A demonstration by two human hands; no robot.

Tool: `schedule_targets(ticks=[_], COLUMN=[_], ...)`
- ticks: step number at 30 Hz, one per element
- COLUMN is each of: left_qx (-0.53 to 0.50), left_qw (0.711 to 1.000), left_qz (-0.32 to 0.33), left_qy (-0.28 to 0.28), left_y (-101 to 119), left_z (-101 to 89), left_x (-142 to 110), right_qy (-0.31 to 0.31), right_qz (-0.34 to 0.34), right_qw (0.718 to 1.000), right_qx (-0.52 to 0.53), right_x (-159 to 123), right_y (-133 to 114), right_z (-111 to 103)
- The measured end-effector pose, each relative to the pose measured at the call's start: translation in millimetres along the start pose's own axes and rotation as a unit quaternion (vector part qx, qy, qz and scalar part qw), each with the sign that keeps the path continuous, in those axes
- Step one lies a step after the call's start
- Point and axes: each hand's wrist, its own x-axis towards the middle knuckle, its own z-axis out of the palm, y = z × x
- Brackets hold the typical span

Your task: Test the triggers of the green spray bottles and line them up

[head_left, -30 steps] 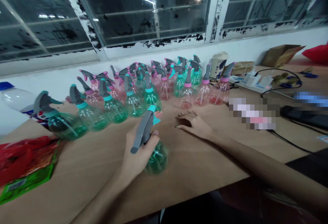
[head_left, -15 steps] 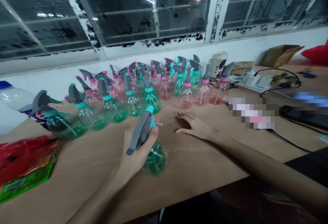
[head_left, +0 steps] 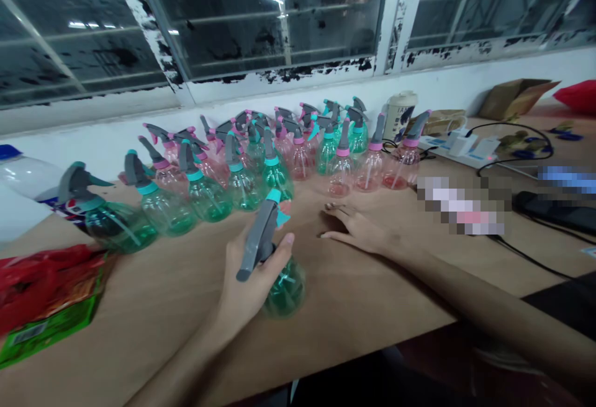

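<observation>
My left hand (head_left: 249, 270) is wrapped round the neck of a green spray bottle (head_left: 286, 289) with a grey and turquoise trigger head. The thumb lies along the near side, and the other fingers are mostly hidden behind the head. This bottle stands near the front of the table, its nozzle turned away from me. My right hand (head_left: 363, 230) rests on the tabletop to the right, fingers spread and holding nothing. Beyond both hands are green spray bottles (head_left: 209, 199) and pink spray bottles (head_left: 339, 177), several of each, in uneven rows.
On the left lie a red plastic bag (head_left: 46, 280), a green packet (head_left: 56, 332) and a large blue-capped bottle (head_left: 28, 174). A cup (head_left: 399, 115) stands by the wall. To the right are a power strip (head_left: 460, 151), cables and a black phone-like object (head_left: 554, 211).
My left thumb has straightened and lifted a little, and the trigger head has shifted slightly to the right. My right hand stays on the table with its fingers spread.
</observation>
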Motion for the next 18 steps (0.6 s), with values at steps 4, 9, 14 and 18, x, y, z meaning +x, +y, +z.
schedule_targets(ticks=[4,9,14,18], left_qx=[-0.031,-0.033,-0.032,-0.002], left_qw=[0.999,0.999,0.997,0.997], left_qz=[-0.025,-0.010,0.023,0.018], left_qy=[0.003,-0.019,-0.060,-0.073], left_y=[2.2,5.9,10.4,14.7], left_z=[2.2,1.6,-1.5,-4.3], left_x=[-0.2,2.3,0.2,-3.8], right_qy=[-0.003,-0.002,-0.002,0.001], right_qz=[0.000,0.001,0.001,0.002], right_qw=[1.000,1.000,1.000,1.000], right_qx=[-0.004,-0.001,0.006,0.019], right_x=[0.3,0.6,0.7,1.3], right_y=[2.6,2.5,3.3,6.4], right_z=[1.0,0.9,2.0,4.6])
